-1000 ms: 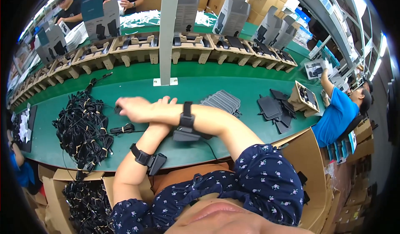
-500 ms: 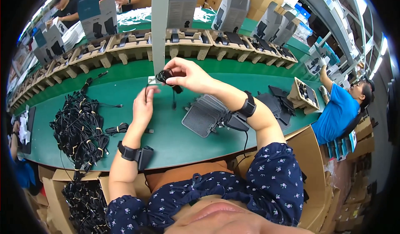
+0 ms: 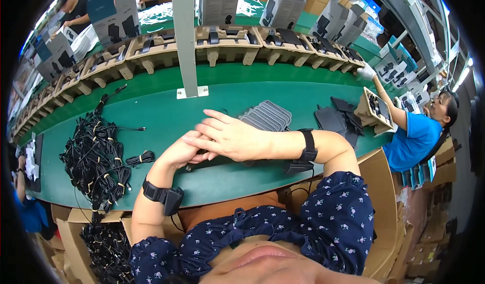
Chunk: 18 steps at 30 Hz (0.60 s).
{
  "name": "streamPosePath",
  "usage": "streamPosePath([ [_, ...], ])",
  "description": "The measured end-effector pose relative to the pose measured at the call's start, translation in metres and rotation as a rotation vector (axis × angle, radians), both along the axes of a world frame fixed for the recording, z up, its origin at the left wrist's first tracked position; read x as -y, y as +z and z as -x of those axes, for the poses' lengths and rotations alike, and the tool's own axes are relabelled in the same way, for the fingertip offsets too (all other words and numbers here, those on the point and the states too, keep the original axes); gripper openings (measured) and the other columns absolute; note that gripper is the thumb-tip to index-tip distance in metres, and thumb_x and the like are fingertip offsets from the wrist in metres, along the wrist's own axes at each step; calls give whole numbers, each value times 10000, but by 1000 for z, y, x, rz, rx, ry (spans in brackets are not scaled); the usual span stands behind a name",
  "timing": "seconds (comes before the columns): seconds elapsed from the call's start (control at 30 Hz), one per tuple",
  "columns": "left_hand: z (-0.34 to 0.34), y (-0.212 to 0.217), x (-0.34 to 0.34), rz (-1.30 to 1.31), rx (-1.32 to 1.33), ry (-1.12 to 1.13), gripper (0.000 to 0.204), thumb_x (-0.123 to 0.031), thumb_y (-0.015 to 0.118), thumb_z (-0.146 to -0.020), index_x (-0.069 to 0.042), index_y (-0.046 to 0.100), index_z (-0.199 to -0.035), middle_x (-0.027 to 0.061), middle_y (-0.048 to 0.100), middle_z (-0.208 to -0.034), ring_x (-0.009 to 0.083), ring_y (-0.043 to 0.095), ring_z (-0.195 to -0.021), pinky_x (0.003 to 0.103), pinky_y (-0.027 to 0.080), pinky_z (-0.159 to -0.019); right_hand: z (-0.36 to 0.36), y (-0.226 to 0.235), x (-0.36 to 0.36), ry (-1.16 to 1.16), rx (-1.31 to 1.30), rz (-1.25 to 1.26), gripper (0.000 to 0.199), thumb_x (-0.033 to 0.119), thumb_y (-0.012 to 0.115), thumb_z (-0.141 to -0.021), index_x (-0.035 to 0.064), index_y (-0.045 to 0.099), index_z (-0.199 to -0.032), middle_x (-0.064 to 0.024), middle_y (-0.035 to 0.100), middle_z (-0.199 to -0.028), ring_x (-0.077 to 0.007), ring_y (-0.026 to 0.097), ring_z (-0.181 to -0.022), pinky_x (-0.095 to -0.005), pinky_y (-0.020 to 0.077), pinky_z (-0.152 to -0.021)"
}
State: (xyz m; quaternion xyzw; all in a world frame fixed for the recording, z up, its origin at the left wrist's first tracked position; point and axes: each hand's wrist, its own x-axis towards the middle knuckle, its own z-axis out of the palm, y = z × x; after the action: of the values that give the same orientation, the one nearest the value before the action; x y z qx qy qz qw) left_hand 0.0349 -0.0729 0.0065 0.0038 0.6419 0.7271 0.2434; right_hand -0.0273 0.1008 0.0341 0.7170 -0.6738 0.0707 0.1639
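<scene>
Green-topped worktable (image 3: 151,107) spreads out beneath the grip, and beyond it stands a row of tan moulded-pulp trays (image 3: 230,45), with a pale grey metal post (image 3: 187,56) rising just past the fingers. The bare right hand (image 3: 230,137) lies across the bare left hand (image 3: 181,150), its fingers somewhat spread; whether either one pinches anything underneath cannot be told. A small dark connector-like tip (image 3: 189,168) shows just below the left fingers. Left of the grip, near it, sits a banded coil of black cable (image 3: 141,158), and farther left a tangled heap of black cables with pale ties (image 3: 96,157). Just beyond the right hand is a stack of grey, rounded rectangular panels (image 3: 268,114); farther right lie flat dark plates (image 3: 331,121).
</scene>
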Motion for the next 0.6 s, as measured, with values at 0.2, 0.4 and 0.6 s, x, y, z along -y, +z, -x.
streamPosePath([
  [0.2,1,-11,6,-69,-163,14,326,-342,436,-941,-24,501,-983,61,564,-673,80,470,-435,185,389,-400,13,-13,-16,-206,170,-1,523,242,579,-814,108,418,-1294,-51,494,-684,-216,539,-617,-347,458,-555],
  [0.4,16,-47,30,758,-530,414,222,-139,541,-873,-26,476,-1052,63,543,-715,153,518,-576,282,437,-528,95,17,-43,-514,111,503,236,260,582,-834,96,623,-999,-91,628,-829,-248,619,-728,-332,493,-603],
  [0.6,16,-52,27,1078,-726,308,298,-88,602,-789,-38,485,-1059,105,488,-814,269,528,-706,371,440,-646,224,59,-82,-1169,-160,441,332,397,496,-866,99,625,-934,-139,644,-798,-323,620,-765,-427,484,-649],
])
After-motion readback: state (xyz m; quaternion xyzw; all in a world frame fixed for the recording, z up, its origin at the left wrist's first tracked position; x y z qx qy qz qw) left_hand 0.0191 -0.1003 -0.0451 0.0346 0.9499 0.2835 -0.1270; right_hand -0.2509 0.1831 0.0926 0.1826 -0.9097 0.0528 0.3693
